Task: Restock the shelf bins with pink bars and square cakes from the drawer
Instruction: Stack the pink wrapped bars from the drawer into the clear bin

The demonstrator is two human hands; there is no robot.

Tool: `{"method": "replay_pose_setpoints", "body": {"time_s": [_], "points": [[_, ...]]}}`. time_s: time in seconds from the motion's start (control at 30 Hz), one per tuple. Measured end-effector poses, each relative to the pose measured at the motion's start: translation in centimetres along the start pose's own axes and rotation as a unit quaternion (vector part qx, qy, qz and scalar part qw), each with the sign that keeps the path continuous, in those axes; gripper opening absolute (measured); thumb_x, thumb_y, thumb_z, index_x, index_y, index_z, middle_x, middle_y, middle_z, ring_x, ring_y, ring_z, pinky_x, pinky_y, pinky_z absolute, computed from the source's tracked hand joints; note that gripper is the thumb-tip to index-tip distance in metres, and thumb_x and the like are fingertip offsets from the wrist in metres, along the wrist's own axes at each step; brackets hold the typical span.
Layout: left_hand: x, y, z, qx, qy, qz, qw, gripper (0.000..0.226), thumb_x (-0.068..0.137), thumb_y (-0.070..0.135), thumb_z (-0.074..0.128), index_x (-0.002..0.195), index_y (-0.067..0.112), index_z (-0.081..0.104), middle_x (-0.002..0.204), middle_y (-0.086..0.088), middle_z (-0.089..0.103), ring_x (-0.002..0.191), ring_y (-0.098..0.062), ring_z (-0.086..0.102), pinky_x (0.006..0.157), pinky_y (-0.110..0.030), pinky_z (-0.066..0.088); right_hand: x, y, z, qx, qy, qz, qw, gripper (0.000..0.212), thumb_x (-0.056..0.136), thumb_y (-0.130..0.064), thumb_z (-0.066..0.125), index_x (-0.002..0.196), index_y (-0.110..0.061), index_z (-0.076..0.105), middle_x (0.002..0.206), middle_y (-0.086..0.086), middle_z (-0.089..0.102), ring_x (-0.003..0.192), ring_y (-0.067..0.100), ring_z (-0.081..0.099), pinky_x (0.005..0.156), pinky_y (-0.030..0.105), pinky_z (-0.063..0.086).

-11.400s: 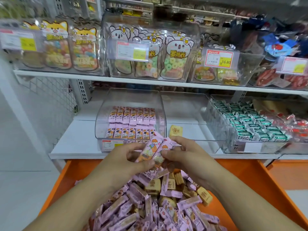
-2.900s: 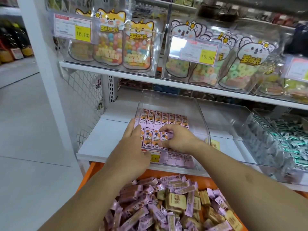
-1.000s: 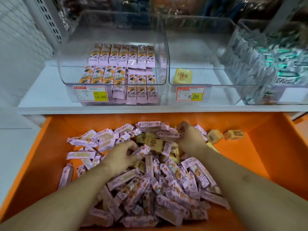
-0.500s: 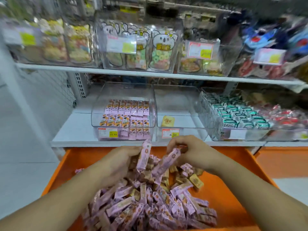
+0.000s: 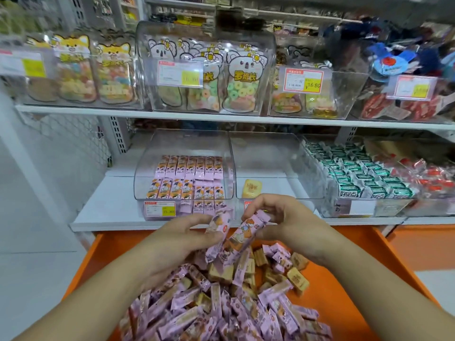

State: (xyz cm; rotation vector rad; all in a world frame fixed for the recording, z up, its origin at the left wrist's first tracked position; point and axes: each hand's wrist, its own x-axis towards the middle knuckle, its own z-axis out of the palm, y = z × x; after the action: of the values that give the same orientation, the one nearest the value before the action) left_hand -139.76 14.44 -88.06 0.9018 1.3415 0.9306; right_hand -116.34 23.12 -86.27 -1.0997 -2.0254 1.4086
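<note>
Both bare forearms are extended forward from the lower corners, converging at centre. The left hand [image 5: 183, 238] is raised with thumb and fingers curled around a pink bar [image 5: 218, 232]. The right hand [image 5: 283, 221] is held just beside it, fingers bent, a second pink bar [image 5: 246, 233] pinched at its upper end.

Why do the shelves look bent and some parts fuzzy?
Head view: the wide-angle lens bows the upper shelf and stretches the forearms; the edges blur, notably the red packets at right; the pink bars in hand stay fairly sharp; lighting is soft, without hard shadows.
</note>
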Motion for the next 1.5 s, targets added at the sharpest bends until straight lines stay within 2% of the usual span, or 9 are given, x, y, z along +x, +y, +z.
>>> {"method": "replay_pose_setpoints", "body": {"time_s": [0.1, 0.33, 0.6, 0.8, 0.9, 1.07, 1.23, 1.33, 1.5], "points": [[0.6, 0.5, 0.1, 0.040, -0.002, 0.027, 0.999, 0.044, 0.086, 0.020, 0.081, 0.125, 0.029, 0.060, 0.084, 0.004, 0.080, 0.060, -0.010, 0.068, 0.065, -0.020, 0.056, 0.9, -0.3, -0.3, -0.011, -0.002, 0.008, 1.000, 0.037, 0.085, 0.007, 0.077, 0.098, -0.027, 0.075, 0.124, -0.010, 0.071, 0.119, 0.007, 0.065, 0.106, 0.048, 0.053], [2.5, -0.1, -0.2, 0.038, 0.028, 0.042, 0.998, 0.028, 0.082, 0.019, 0.084, 0.100, 0.029, 0.066, 0.089, 0.017, 0.079, 0.078, 0.007, 0.072, 0.060, -0.008, 0.049, 1.9, 0.0, -0.6, -0.008, 0.009, 0.004, 1.000, 0.039, 0.082, 0.011, 0.078, 0.094, -0.025, 0.075, 0.125, -0.009, 0.072, 0.126, 0.003, 0.062, 0.097, 0.042, 0.058], [2.0, -0.1, 0.2, 0.009, 0.002, 0.031, 0.999, 0.035, 0.076, 0.028, 0.083, 0.106, 0.021, 0.068, 0.095, -0.006, 0.081, 0.086, -0.008, 0.076, 0.076, -0.021, 0.050, 1.8, -0.3, 0.4, -0.009, 0.040, -0.036, 0.999, 0.043, 0.082, 0.013, 0.077, 0.096, -0.028, 0.078, 0.113, -0.007, 0.072, 0.071, 0.036, 0.060, 0.076, 0.049, 0.058], [1.8, -0.3, -0.1, 0.014, 0.049, 0.061, 0.997, 0.052, 0.072, 0.048, 0.088, 0.114, 0.030, 0.064, 0.094, 0.013, 0.080, 0.090, -0.001, 0.074, 0.087, -0.027, 0.049, 1.7, -0.7, 1.5, 0.042, 0.071, -0.008, 0.997, 0.044, 0.091, -0.008, 0.078, 0.122, -0.038, 0.067, 0.118, -0.005, 0.065, 0.100, 0.014, 0.068, 0.082, 0.030, 0.054], [1.6, 0.1, 0.0, 0.036, 0.042, 0.068, 0.996, 0.032, 0.088, 0.039, 0.079, 0.115, 0.031, 0.063, 0.094, 0.017, 0.079, 0.089, 0.000, 0.074, 0.091, -0.032, 0.050, 2.0, -1.0, 2.1, 0.035, 0.081, 0.023, 0.996, 0.038, 0.089, -0.035, 0.082, 0.121, -0.046, 0.065, 0.108, 0.007, 0.066, 0.089, 0.018, 0.072, 0.077, 0.034, 0.054], [1.7, 0.5, -0.4, 0.066, 0.029, 0.082, 0.994, 0.023, 0.094, 0.032, 0.075, 0.109, 0.037, 0.059, 0.086, 0.024, 0.076, 0.084, -0.004, 0.076, 0.075, -0.022, 0.047, 3.7, -1.9, 3.1, 0.058, 0.081, 0.000, 0.995, 0.030, 0.092, -0.022, 0.081, 0.118, -0.028, 0.068, 0.074, 0.002, 0.064, 0.056, 0.019, 0.060, 0.052, 0.032, 0.046], [2.4, 2.4, -2.5, 0.174, 0.026, 0.089, 0.980, 0.039, 0.077, 0.035, 0.091, 0.096, 0.018, 0.061, 0.075, 0.007, 0.071, 0.072, -0.014, 0.069, 0.073, -0.030, 0.054, 6.1, -2.5, 3.0, 0.024, 0.031, -0.017, 0.999, 0.034, 0.086, -0.014, 0.085, 0.113, -0.031, 0.072, 0.066, -0.002, 0.058, 0.060, 0.018, 0.052, 0.058, 0.029, 0.042], [3.8, 3.8, -3.9, 0.210, 0.048, 0.118, 0.969, 0.074, 0.059, 0.062, 0.095, 0.113, 0.019, 0.066, 0.109, -0.012, 0.075, 0.100, -0.035, 0.072, 0.097, -0.058, 0.056, 8.0, -3.3, 3.0, -0.001, 0.021, -0.037, 0.999, 0.033, 0.089, -0.012, 0.082, 0.111, -0.032, 0.067, 0.059, -0.014, 0.060, 0.054, 0.012, 0.049, 0.056, 0.024, 0.042], [7.0, 6.4, -5.9, 0.180, 0.062, 0.179, 0.965, 0.056, 0.079, 0.024, 0.090, 0.126, 0.036, 0.061, 0.105, 0.001, 0.079, 0.096, -0.021, 0.077, 0.090, -0.048, 0.062, 11.9, -4.1, 2.0, -0.016, 0.052, -0.085, 0.995, 0.016, 0.096, -0.013, 0.074, 0.109, -0.021, 0.070, 0.064, -0.010, 0.060, 0.058, 0.015, 0.048, 0.054, 0.023, 0.041]]}}
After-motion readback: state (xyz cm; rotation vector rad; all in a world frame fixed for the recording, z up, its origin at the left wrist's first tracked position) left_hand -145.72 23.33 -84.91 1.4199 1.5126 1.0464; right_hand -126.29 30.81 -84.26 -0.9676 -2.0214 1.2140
